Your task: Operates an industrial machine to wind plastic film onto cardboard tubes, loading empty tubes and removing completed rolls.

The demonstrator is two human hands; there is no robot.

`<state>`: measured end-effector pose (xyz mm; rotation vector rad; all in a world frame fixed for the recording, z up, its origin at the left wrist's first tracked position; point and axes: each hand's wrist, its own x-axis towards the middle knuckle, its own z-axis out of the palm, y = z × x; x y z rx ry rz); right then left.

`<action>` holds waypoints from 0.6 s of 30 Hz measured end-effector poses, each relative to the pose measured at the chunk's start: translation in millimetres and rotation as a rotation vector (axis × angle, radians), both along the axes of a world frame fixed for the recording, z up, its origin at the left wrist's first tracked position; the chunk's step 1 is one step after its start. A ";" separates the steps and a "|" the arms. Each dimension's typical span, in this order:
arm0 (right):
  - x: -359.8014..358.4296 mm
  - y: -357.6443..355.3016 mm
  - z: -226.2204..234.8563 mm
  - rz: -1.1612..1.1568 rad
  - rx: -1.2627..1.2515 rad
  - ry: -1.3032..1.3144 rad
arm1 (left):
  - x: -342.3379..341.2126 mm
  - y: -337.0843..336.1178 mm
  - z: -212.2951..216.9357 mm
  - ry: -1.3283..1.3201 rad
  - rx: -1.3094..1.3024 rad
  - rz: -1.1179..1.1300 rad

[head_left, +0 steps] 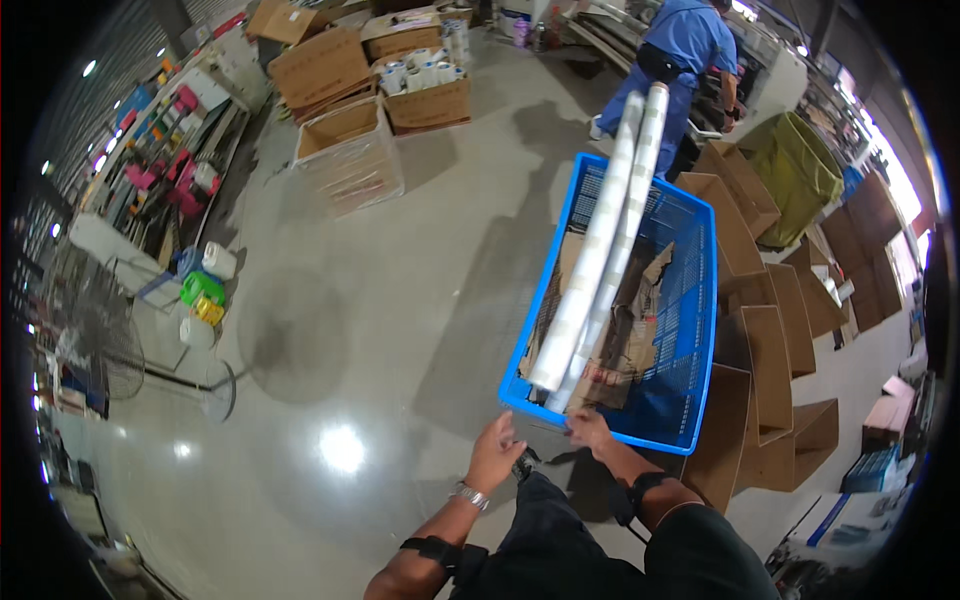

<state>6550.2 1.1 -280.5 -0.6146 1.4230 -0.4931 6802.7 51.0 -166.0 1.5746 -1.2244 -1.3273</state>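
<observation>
A large blue plastic basket (pixel 704 330) with mesh walls stands on the floor in front of me. Two long white rolls (pixel 592 250) lie in it lengthwise, and their far ends stick up past its far rim. Brown cardboard pieces (pixel 640 340) lie under them. My right hand (pixel 588 430) has its fingers curled at the near rim, close to the lower ends of the rolls. Just outside the near left corner is my left hand (pixel 493 455), thumb and fingers apart, holding nothing. A metal watch is on that wrist.
Beyond the basket a person in blue (pixel 690 50) bends toward machinery. Several open cardboard boxes (pixel 765 370) stand at the right, near a yellow-green bin (pixel 797 175). A plastic-wrapped box (pixel 350 160) is far left. A standing fan (pixel 95 335) and jugs (pixel 203 290) are at the left.
</observation>
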 end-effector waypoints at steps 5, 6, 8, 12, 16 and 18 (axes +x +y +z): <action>48.9 104.6 -3.6 0.271 0.157 0.049 | 143.5 209.7 -41.4 -0.167 0.242 0.215; 63.0 122.3 0.9 0.432 0.148 0.076 | 168.5 273.5 -50.8 -0.184 0.334 0.407; 91.2 148.8 3.1 0.665 0.125 0.093 | 197.8 400.8 -49.7 -0.367 0.465 0.790; 134.3 130.0 -116.0 1.235 0.042 -0.161 | 194.3 669.2 -38.8 -0.381 0.518 1.561; 281.8 200.8 -69.4 1.421 0.042 0.154 | 89.7 880.8 3.3 -0.355 0.661 2.397; 358.5 252.4 -75.8 1.713 0.052 0.135 | -40.0 989.3 -18.8 -0.658 0.914 2.646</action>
